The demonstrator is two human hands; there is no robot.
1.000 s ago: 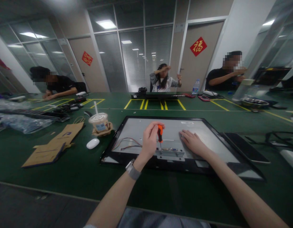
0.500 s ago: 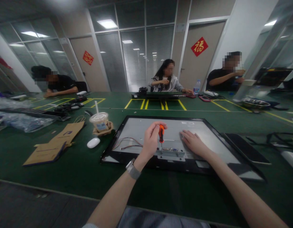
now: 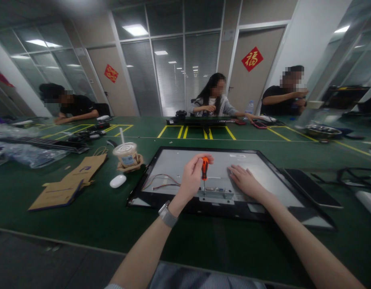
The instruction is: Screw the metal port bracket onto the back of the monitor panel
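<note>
- Our left hand (image 3: 191, 176) has its fingers curled closed around the handle of a small orange-and-black screwdriver (image 3: 205, 168); we see the thin metal shaft pointing down, near upright, below those fingers.
- Just under the left fingers we note a narrow silver metal bracket with connector sockets (image 3: 217, 195). The shaft reaches down to its left part; whether the tip sits in a screw is too small for us to tell.
- Our right hand (image 3: 245, 184) lies palm down, fingers extended and loosely spread, gripping nothing.
- Beneath both sets of fingers: a wide flat grey metal panel with a black border (image 3: 173, 160), the right fingers resting on it, to the right of the screwdriver.
- Left of the left fingers, thin multicoloured wires (image 3: 163, 182) run over the panel.
- Farther left of them we log a white rounded mouse (image 3: 118, 181) and a clear lidded plastic cup with a straw (image 3: 127, 157).
- Well right of the right fingers: a flat black rectangular slab (image 3: 316, 188).
</note>
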